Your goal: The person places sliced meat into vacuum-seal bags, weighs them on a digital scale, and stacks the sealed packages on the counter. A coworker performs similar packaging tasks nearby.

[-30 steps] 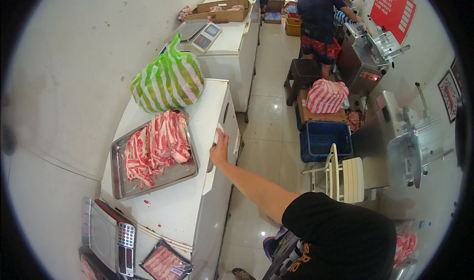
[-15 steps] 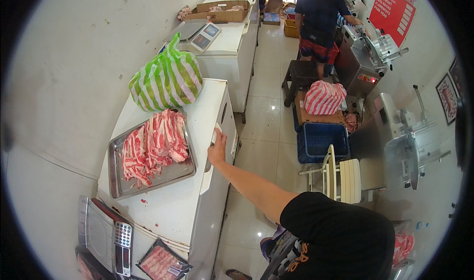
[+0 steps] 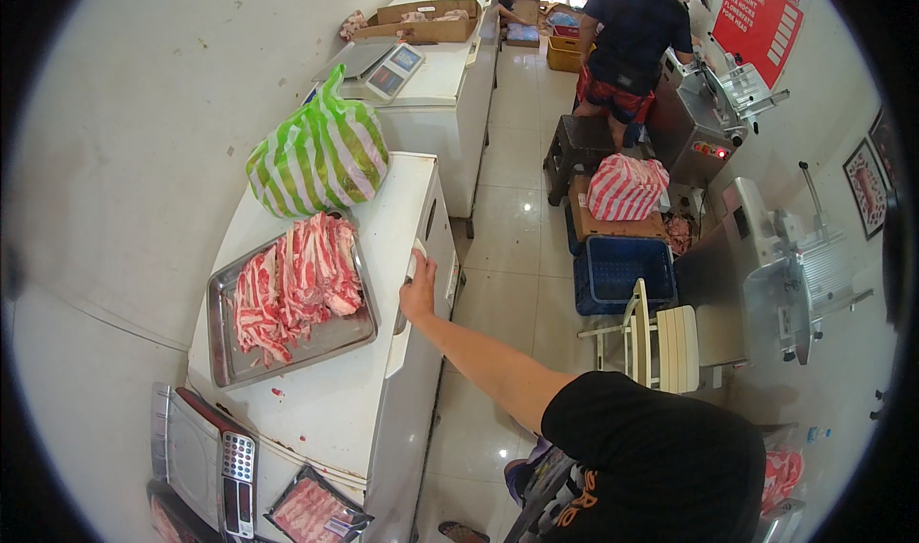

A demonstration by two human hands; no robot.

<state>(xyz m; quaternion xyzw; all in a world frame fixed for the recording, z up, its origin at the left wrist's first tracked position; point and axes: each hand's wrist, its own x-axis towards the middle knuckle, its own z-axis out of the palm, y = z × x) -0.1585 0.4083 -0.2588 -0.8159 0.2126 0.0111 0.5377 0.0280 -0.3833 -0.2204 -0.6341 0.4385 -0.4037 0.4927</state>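
Observation:
My right hand (image 3: 418, 291) rests at the front edge of a white chest freezer (image 3: 332, 411). Its fingers curl around the pale lid handle (image 3: 415, 259). Left of the hand, on the lid, a steel tray (image 3: 330, 345) holds a pile of raw, fatty pork strips (image 3: 297, 284). Behind the tray stands a knotted green-and-white striped plastic bag (image 3: 321, 155), full and bulging. My black-sleeved right arm reaches across from the lower right. My left hand is out of the picture.
Nearer me are a digital scale (image 3: 196, 457) and a packed tray of meat (image 3: 316, 508). Right of the aisle stand a folding chair (image 3: 677, 350), a blue crate (image 3: 624, 273), a red-striped bag (image 3: 628, 187) and meat slicers (image 3: 780, 284). A co-worker (image 3: 632, 35) stands farther back.
My right hand keeps its place at the freezer edge. The co-worker at the back has shifted slightly to the right. The view has moved a little.

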